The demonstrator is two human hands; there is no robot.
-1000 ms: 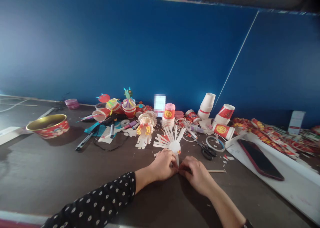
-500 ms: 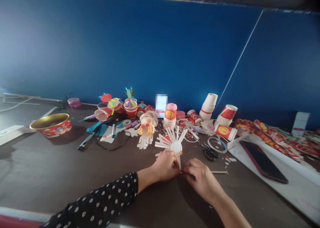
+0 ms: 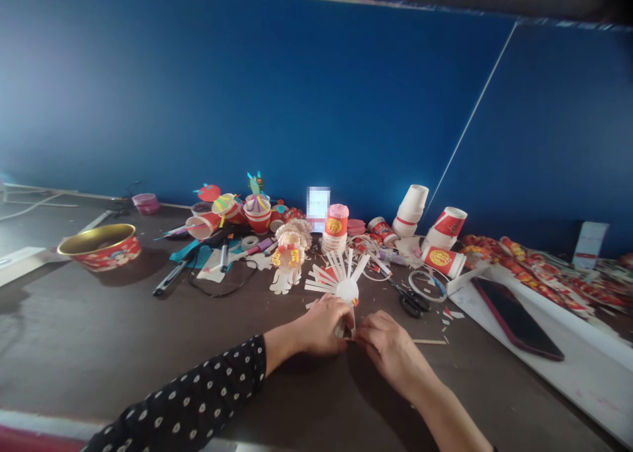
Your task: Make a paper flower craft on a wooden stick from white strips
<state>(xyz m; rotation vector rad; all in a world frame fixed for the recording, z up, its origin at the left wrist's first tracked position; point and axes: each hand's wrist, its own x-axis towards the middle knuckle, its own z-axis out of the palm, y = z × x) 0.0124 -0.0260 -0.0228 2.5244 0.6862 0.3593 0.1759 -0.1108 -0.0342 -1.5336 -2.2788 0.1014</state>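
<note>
A white paper piece (image 3: 347, 292) with a round centre and strips fanned outward lies in front of me on the dark table (image 3: 208, 346). My left hand (image 3: 327, 324) is closed on its near strip, thumb and fingers pinched together. To the right, my right hand (image 3: 388, 346) pinches a thin stick (image 3: 430, 341), whose far end sticks out past the hand to the right. The stick's other end shows between the two hands at the strip's near end. The fingertips are close together, and the exact contact there is too small to tell.
Black scissors (image 3: 413, 302) lie right of the paper. A phone (image 3: 517, 317) rests in a white tray (image 3: 583, 373). Paper cups (image 3: 410, 211) and scraps line the back; a gold-rimmed bowl (image 3: 101, 247) and a cutter knife (image 3: 171, 277) are on the left.
My left hand has shifted slightly left, and a small gap now shows between the hands with the stick crossing it. My right hand still pinches the stick.
</note>
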